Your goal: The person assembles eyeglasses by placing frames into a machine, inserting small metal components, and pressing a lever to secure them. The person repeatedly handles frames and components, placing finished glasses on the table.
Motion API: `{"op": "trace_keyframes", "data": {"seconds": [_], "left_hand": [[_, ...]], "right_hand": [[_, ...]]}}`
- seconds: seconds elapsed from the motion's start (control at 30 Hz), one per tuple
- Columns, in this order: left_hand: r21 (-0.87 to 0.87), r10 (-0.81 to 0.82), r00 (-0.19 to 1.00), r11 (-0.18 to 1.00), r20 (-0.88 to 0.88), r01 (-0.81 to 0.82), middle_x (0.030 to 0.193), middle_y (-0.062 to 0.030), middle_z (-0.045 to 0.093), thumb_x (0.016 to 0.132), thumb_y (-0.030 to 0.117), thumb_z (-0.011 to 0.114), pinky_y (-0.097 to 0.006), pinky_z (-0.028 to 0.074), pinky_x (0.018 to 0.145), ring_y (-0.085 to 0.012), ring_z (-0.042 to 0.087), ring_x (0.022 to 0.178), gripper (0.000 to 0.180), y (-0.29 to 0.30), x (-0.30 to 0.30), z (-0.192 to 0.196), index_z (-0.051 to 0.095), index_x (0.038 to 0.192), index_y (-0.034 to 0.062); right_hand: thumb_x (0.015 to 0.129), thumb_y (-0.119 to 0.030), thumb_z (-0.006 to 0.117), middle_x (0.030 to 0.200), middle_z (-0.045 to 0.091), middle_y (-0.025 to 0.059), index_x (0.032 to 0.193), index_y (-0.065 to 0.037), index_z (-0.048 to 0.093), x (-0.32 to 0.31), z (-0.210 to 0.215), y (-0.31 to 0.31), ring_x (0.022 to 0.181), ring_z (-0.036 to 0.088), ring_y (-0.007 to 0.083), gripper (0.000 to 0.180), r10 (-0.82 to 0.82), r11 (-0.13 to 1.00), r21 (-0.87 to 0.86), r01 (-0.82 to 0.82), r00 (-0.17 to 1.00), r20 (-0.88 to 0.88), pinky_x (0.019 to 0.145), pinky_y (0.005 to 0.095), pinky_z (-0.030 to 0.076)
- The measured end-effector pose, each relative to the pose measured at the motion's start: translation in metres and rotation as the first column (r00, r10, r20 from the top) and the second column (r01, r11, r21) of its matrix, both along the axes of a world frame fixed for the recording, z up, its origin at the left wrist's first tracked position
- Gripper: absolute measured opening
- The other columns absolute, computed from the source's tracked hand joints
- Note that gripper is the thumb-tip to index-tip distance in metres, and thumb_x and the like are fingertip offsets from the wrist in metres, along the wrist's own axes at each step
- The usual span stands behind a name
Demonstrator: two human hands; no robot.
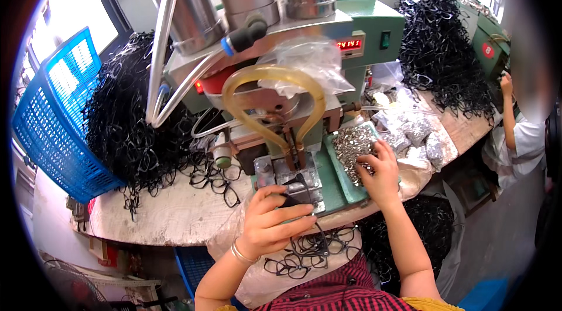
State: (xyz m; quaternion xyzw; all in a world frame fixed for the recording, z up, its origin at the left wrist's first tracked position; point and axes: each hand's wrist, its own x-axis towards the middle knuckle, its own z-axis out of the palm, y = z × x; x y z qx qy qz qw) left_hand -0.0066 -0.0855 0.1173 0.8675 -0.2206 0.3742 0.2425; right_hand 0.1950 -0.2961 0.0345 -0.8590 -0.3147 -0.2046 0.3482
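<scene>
Near the middle of the head view, my left hand (270,223) is closed around a black eyeglass frame (300,194). It holds the frame at the metal fixture (314,171) under the machine's vertical rods (293,153); my fingers cover part of it. To the right, my right hand (383,175) is over a green tray (355,198) heaped with small silvery metal parts (350,146). Its thumb and fingers are curled together at the edge of the heap. Whatever they pinch is too small to make out. Several more black frames (293,264) lie on my lap, below my left hand.
A green press machine (374,30) with metal cylinders and a bent yellowish tube (319,100) rises ahead. Piles of black frames (132,106) stand left and far right (436,47). A blue basket (61,118) leans at left. Plastic bags (410,129) lie right; another person (527,141) sits beyond.
</scene>
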Motion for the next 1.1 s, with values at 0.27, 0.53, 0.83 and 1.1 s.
{"op": "trace_keyframes", "data": {"seconds": [0.27,0.53,0.83,1.1], "left_hand": [[0.006,0.109,0.994,0.994,-0.014,-0.109,0.114,-0.0028,0.070,0.075,0.013,0.076,-0.043,0.049,0.097,-0.0222,0.055,0.087,0.035,-0.014,-0.014,-0.005,0.072,0.109,0.0124],[-0.013,0.817,0.560,0.567,0.133,-0.824,0.103,-0.0127,0.072,0.084,-0.005,0.067,-0.043,0.041,0.097,-0.0276,0.065,0.092,0.019,0.051,-0.095,0.025,0.068,0.101,0.0040],[0.230,0.733,0.667,0.677,-0.135,-0.699,0.083,-0.0149,0.058,0.075,-0.005,0.059,-0.045,0.047,0.075,-0.0347,0.056,0.083,0.040,0.166,-0.068,-0.125,0.065,0.113,0.0058],[0.107,0.904,0.328,0.368,-0.273,-0.924,0.100,-0.0183,0.059,0.084,-0.001,0.051,-0.044,0.048,0.077,-0.0390,0.058,0.089,0.033,0.229,-0.123,-0.147,0.062,0.115,0.0040]], "right_hand": [[0.080,-0.007,0.070,0.113,0.066,0.0206,0.089,-0.005,0.071,0.000,0.005,0.010,0.113,0.060,0.0376,0.009,0.000,0.996,0.094,-0.011,0.994,0.108,0.096,0.0446,0.047],[0.094,-0.005,0.064,0.088,0.066,0.0002,0.099,-0.001,0.067,0.002,-0.019,-0.005,0.080,0.058,0.0060,0.007,0.359,0.461,0.839,0.289,0.805,-0.473,0.073,0.0205,0.045],[0.085,-0.001,0.070,0.088,0.070,0.0018,0.094,-0.001,0.071,-0.010,0.012,0.058,0.081,0.062,0.0091,0.010,0.348,0.697,0.715,0.055,0.847,-0.403,0.076,0.0245,0.048],[0.079,0.004,0.072,0.089,0.069,0.0098,0.089,-0.001,0.071,-0.035,-0.007,-0.057,0.086,0.065,0.0237,0.012,-0.088,0.896,0.413,0.163,0.977,-0.195,0.079,0.0329,0.050]]}}
